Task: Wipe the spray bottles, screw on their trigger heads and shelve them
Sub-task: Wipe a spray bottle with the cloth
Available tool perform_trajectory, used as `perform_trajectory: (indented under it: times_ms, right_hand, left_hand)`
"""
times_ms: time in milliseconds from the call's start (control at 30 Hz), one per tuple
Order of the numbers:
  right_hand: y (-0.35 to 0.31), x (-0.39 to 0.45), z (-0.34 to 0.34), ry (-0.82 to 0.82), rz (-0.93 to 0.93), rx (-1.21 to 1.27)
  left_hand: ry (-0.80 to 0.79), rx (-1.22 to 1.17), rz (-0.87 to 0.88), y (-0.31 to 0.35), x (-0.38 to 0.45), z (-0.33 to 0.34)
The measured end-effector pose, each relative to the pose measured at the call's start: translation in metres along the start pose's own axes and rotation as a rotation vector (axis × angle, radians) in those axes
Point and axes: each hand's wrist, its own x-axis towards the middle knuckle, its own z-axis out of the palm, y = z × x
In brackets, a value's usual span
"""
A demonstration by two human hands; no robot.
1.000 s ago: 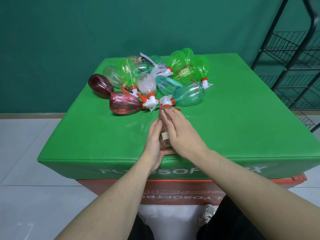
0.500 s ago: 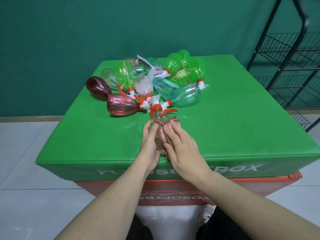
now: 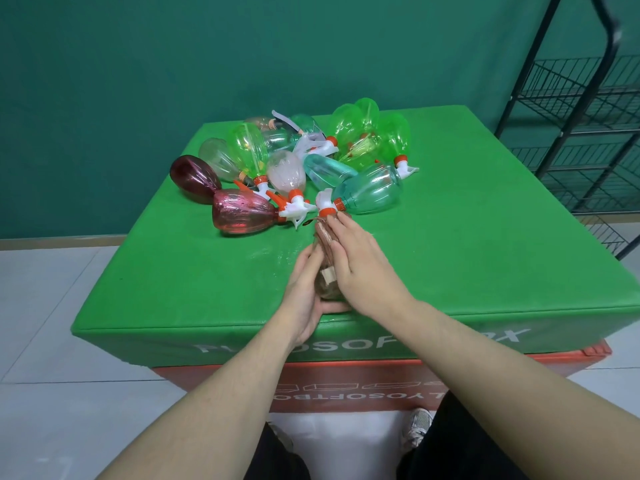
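right hand (image 3: 360, 268) slid up bottle (image 3: 323, 282), left hand (image 3: 304, 289) cradling base

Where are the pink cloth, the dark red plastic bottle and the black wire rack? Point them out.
Pink cloth (image 3: 327, 242), head view: fold showing between the hands.
Dark red plastic bottle (image 3: 194, 178), head view: middle of its rounded body.
Black wire rack (image 3: 588, 95), head view: upper basket's mesh.

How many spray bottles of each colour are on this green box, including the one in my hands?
Dark red bottles: 2
Bright green bottles: 4
Teal bottles: 3
Clear bottles: 4, counting the held clear bottle
Total: 13, though the pile overlaps at the back.
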Motion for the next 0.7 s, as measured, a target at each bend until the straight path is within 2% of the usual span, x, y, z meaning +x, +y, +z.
perform_trajectory:
  times_ms: [200,300,400,533,700]
  right_hand:
    - [-0.007,0.025,-0.012,-0.098,0.219,0.204]
    - [-0.008,0.027,-0.012,-0.102,0.265,0.218]
    - [-0.008,0.017,-0.008,-0.066,0.217,0.194]
    - [0.000,-0.006,-0.003,-0.028,0.051,0.149]
    - [0.006,-0.028,0.000,-0.034,-0.001,-0.025]
  left_hand:
    - [-0.002,-0.019,-0.003,0.000,-0.001,-0.001]
    - [0.006,-0.046,0.001,-0.001,0.000,-0.002]
    - [0.009,-0.067,0.013,-0.003,-0.001,-0.001]
    - [0.017,-0.090,0.035,-0.005,0.000,0.000]
    - [0.055,-0.050,0.082,-0.009,0.004,0.002]
